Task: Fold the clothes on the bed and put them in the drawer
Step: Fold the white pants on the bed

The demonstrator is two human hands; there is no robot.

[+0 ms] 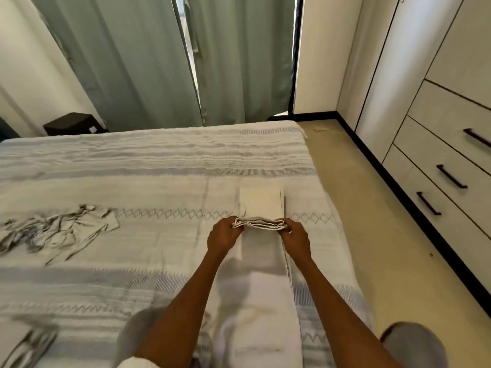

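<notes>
A long white garment lies folded into a narrow strip on the bed, running from its near edge towards the middle. My left hand and my right hand each grip one side of a raised fold in the strip, lifted a little above the bedspread. A crumpled white and grey garment lies spread on the bed to the left. Another patterned piece shows at the lower left corner. White drawers with dark handles stand closed at the right.
A strip of beige floor separates the bed from the drawer unit. Green curtains hang behind the bed. A dark box stands at the far left beyond the bed. A grey slipper shows at the lower right.
</notes>
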